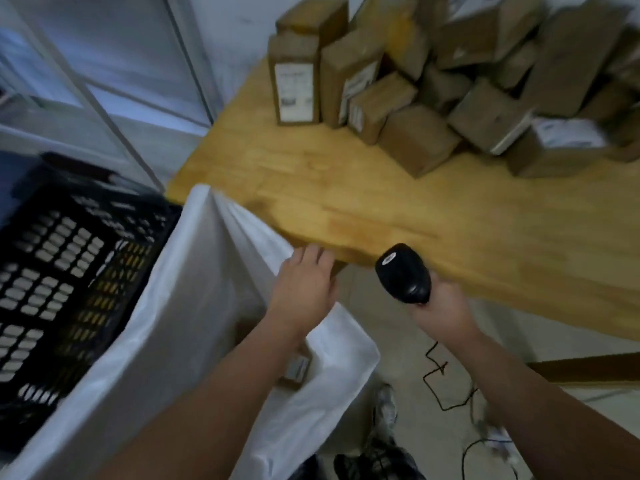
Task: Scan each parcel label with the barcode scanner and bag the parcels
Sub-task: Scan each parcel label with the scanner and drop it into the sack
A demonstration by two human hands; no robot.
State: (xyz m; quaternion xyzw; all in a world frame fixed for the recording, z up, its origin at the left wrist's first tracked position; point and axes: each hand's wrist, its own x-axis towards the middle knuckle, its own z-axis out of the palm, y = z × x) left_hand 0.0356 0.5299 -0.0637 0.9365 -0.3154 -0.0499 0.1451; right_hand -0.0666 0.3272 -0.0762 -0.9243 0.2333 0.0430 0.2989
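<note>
Several brown cardboard parcels [415, 81] with white labels are piled at the far side of a wooden table [346, 188]. A large white bag [194, 306] hangs open at the table's near left corner. One labelled parcel [296, 368] lies inside it, partly hidden by my left forearm. My left hand [304, 289] is over the bag's mouth by the table edge, its fingers extended and holding nothing. My right hand [440, 306] grips the handle of a black barcode scanner [403, 271], whose head points toward the table.
A black perforated plastic crate [62, 289] stands left of the bag. A black cable [446, 386] trails across the floor under the table. My shoes [384, 407] are on the floor below. A glass door [86, 81] lies beyond at the upper left.
</note>
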